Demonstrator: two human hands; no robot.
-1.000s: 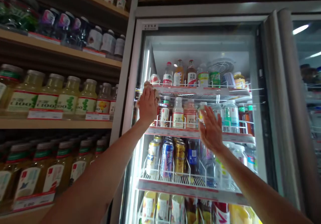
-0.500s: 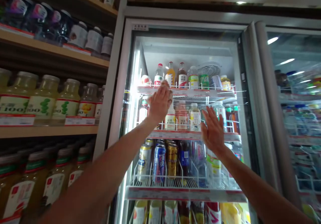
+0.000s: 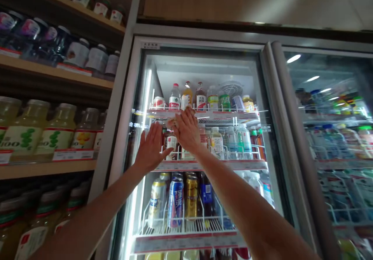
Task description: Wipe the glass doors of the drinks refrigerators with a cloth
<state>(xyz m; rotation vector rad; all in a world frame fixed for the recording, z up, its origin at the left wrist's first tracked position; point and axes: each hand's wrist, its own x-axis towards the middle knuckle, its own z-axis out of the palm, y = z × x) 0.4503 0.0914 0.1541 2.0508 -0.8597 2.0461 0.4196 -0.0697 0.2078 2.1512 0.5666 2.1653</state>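
My right hand [image 3: 189,131] presses a small crumpled cloth [image 3: 171,123] against the glass door [image 3: 201,60] of an upright drinks fridge. Pale edges of the cloth stick out beyond the fingers; the rest is hidden under the palm. To its left, my left hand [image 3: 152,147] lies flat on or close to the same glass, fingers stretched out and thumb apart, holding nothing. Behind the door, bottles stand on the upper shelf [image 3: 210,115], and cans [image 3: 175,201] fill part of a lower one.
Left of the fridge, wooden shelves [image 3: 75,166] carry several rows of juice bottles [image 3: 60,130] and jars. A vertical grey door handle [image 3: 287,108] runs along the door's right side. Further right, a second glass-fronted fridge [image 3: 329,97] holds more bottles.
The cloth has passed from my left hand to my right. My right hand has moved left to the cloth, and my left hand has shifted left and down, now flat. The view has moved.
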